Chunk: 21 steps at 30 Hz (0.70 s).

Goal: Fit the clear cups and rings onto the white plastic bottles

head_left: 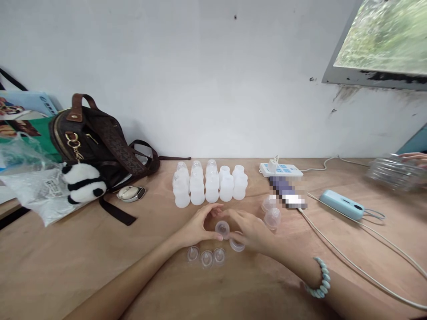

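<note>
Head view looks down on a wooden table [100, 266] where two bare hands meet near the middle. Left hand [196, 229] and right hand [251, 231] both pinch a small clear cap [222, 229] between their fingertips, thumbs and forefingers closed lightly around it — it sits just off the tabletop between the two hands. Under the right hand's fingers lies a clear ring [237, 245], touching or nearly touching them; which, I cannot tell. Three more small caps [207, 258] lie in a row just in front of the hands. Behind the hands stands a cluster of white bottles [210, 184], upright in two rows. Two clear domes [271, 213] sit just right of the right hand. Farther right lie a power strip [282, 169] and a light-blue device [342, 205] with cords. At left rest a brown bag [96, 142] and a panda toy [83, 182] — well apart from the hands. Another person's hand [413, 158] touches a clear container [393, 173] at the far right edge.
</note>
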Each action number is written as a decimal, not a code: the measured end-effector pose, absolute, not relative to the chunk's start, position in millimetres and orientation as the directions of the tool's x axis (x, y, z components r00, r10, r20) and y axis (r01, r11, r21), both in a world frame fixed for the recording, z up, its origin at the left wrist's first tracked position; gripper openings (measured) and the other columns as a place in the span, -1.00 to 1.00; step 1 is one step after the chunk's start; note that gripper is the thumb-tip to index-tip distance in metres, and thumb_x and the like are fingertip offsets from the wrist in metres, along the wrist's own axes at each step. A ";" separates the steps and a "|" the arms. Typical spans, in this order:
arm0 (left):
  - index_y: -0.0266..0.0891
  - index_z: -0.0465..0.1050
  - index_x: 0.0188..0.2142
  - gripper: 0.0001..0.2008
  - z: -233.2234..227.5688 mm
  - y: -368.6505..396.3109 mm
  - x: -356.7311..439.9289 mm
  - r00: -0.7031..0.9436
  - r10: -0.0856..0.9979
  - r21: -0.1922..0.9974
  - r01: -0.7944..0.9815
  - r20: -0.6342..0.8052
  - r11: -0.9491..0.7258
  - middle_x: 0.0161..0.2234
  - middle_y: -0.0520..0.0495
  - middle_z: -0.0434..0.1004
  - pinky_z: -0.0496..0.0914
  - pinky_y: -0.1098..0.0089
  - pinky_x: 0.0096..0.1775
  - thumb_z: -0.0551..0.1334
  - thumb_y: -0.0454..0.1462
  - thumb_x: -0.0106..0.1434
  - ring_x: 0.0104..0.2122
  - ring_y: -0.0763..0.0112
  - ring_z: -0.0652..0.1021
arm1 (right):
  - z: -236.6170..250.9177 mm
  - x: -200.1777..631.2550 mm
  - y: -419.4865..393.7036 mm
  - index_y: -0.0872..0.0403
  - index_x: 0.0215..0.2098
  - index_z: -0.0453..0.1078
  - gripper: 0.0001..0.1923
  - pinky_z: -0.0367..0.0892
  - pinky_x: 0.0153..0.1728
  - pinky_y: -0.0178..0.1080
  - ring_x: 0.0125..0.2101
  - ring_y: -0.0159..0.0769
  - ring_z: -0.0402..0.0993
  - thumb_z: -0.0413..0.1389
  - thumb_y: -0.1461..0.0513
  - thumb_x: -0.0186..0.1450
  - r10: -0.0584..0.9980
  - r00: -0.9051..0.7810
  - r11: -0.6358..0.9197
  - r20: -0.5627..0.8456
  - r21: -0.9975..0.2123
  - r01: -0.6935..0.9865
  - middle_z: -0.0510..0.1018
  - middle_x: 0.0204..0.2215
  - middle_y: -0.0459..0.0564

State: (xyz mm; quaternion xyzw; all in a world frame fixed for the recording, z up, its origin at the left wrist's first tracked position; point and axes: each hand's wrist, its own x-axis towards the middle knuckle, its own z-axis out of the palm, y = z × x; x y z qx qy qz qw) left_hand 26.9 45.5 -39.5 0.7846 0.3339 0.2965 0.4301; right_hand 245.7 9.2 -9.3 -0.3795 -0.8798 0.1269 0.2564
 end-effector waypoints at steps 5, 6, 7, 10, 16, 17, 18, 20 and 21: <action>-0.11 0.36 0.07 -0.35 -37.3 44.6 29.1 0.608 0.769 0.820 0.327 0.198 -0.470 -0.02 -0.12 0.41 0.28 0.10 0.08 0.48 -0.09 0.01 -0.01 0.12 0.42 | -1.8 244.7 14.8 0.08 -0.06 0.38 -0.78 0.41 -0.10 -0.13 -0.11 -0.17 0.50 0.18 0.29 0.31 0.709 -0.609 0.705 0.357 -0.324 0.631 0.56 -0.14 0.04; -0.12 0.39 0.03 -0.39 -37.0 44.6 29.8 0.610 0.765 0.810 0.332 0.206 -0.483 -0.02 -0.12 0.41 0.28 0.10 0.07 0.48 -0.09 0.01 -0.01 0.12 0.42 | -1.6 244.0 16.2 0.08 -0.11 0.41 -0.84 0.41 -0.13 -0.15 -0.15 -0.19 0.49 0.16 0.31 0.32 0.699 -0.619 0.713 0.357 -0.296 0.635 0.56 -0.18 0.03; -0.13 0.42 0.00 -0.42 -36.6 44.5 30.4 0.611 0.763 0.802 0.337 0.212 -0.493 -0.02 -0.13 0.41 0.28 0.11 0.07 0.48 -0.09 0.00 -0.01 0.12 0.41 | -2.2 242.9 17.8 0.08 -0.16 0.43 -0.89 0.40 -0.16 -0.16 -0.18 -0.19 0.48 0.15 0.31 0.32 0.690 -0.635 0.722 0.348 -0.264 0.639 0.55 -0.22 0.02; -0.15 0.48 -0.10 -0.52 -34.9 43.9 31.8 0.629 0.747 0.770 0.363 0.213 -0.525 -0.02 -0.11 0.42 0.27 0.13 0.08 0.49 -0.10 0.00 0.01 0.11 0.40 | -8.5 237.8 22.5 0.09 -0.29 0.44 -0.99 0.35 -0.21 -0.18 -0.24 -0.22 0.47 0.17 0.30 0.32 0.674 -0.675 0.736 0.301 -0.193 0.649 0.52 -0.30 -0.01; -0.17 0.52 -0.27 -0.71 -29.8 42.2 34.9 0.665 0.712 0.685 0.411 0.225 -0.601 -0.13 -0.08 0.47 0.27 0.19 0.02 0.43 -0.08 0.08 -0.06 0.15 0.41 | -16.2 231.3 24.7 0.09 -0.39 0.35 -0.88 0.24 -0.29 -0.24 -0.35 -0.30 0.41 0.11 0.36 0.32 0.656 -0.677 0.749 0.333 -0.180 0.638 0.49 -0.40 -0.07; -0.18 0.51 -0.28 -0.71 -29.3 42.1 35.4 0.666 0.710 0.675 0.417 0.228 -0.608 -0.14 -0.08 0.47 0.27 0.20 0.01 0.42 -0.08 0.09 -0.07 0.15 0.41 | -15.9 231.5 24.2 0.09 -0.40 0.34 -0.87 0.23 -0.31 -0.24 -0.37 -0.30 0.39 0.09 0.36 0.32 0.649 -0.675 0.753 0.351 -0.174 0.634 0.49 -0.41 -0.07; -0.18 0.50 -0.28 -0.71 -29.0 42.1 35.9 0.667 0.709 0.668 0.423 0.228 -0.612 -0.15 -0.08 0.47 0.27 0.20 0.01 0.42 -0.09 0.09 -0.07 0.15 0.41 | -15.5 231.9 23.8 0.08 -0.41 0.33 -0.86 0.21 -0.32 -0.23 -0.38 -0.29 0.38 0.08 0.37 0.32 0.643 -0.672 0.757 0.366 -0.169 0.632 0.48 -0.42 -0.07; -0.19 0.48 -0.30 -0.73 -28.8 42.2 36.7 0.669 0.709 0.663 0.429 0.224 -0.614 -0.16 -0.07 0.47 0.26 0.20 0.01 0.43 -0.12 0.08 -0.08 0.15 0.41 | -14.5 233.2 22.9 0.08 -0.41 0.31 -0.85 0.20 -0.33 -0.23 -0.40 -0.28 0.35 0.05 0.37 0.32 0.635 -0.663 0.760 0.396 -0.166 0.629 0.47 -0.43 -0.06; -0.19 0.47 -0.31 -0.73 -28.9 42.3 36.9 0.671 0.708 0.663 0.429 0.222 -0.614 -0.17 -0.06 0.48 0.25 0.20 0.01 0.43 -0.13 0.08 -0.08 0.16 0.41 | -14.1 233.9 22.6 0.08 -0.41 0.31 -0.85 0.20 -0.33 -0.23 -0.40 -0.28 0.34 0.04 0.36 0.33 0.632 -0.655 0.761 0.414 -0.170 0.626 0.47 -0.43 -0.05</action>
